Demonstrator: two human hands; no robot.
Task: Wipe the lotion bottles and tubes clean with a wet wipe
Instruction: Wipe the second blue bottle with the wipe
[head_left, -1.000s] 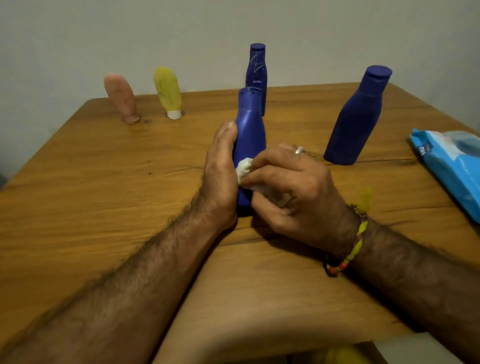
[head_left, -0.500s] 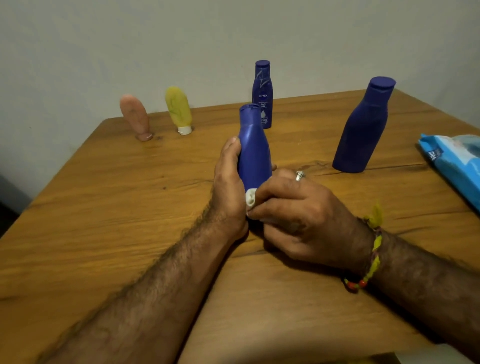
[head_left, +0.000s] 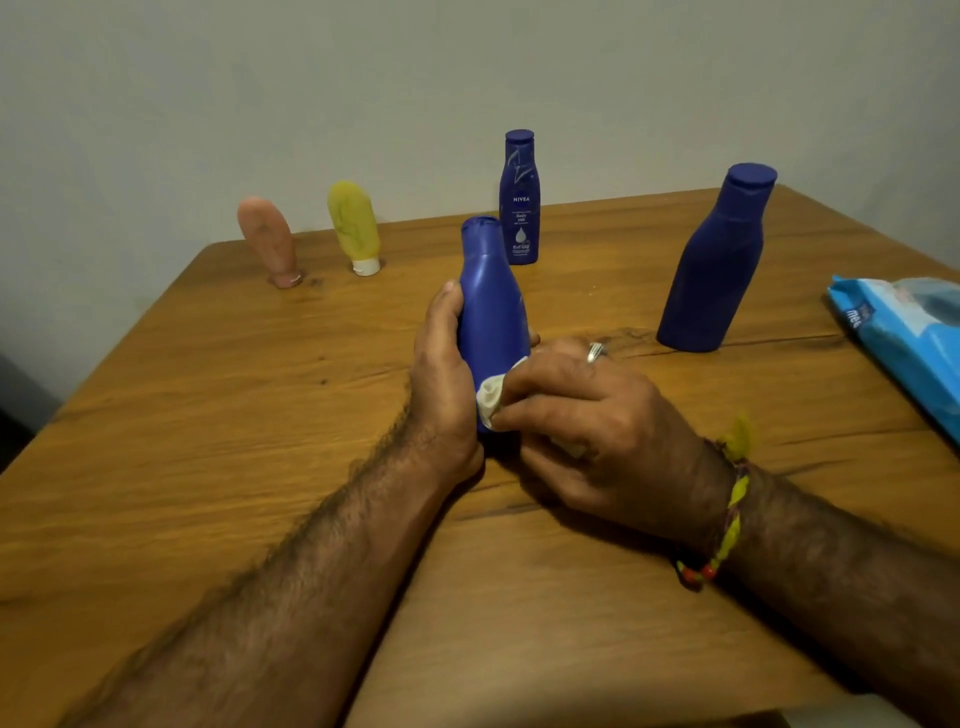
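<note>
Standing on its cap at the far left of the wooden table, a pink tube leans a little, and a yellow tube stands just right of it, also cap-down. Right of those, nearer the table's middle, the left hand wraps round a blue bottle, thumb up its left side, holding it upright on the table. Behind that bottle, by the table's far edge, stands a slim Nivea bottle. The right hand, fingers curled, presses a bunched white wet wipe against the held bottle's lower front. Further right stands a larger blue bottle, and a blue wipes pack lies at the table's right edge.
</note>
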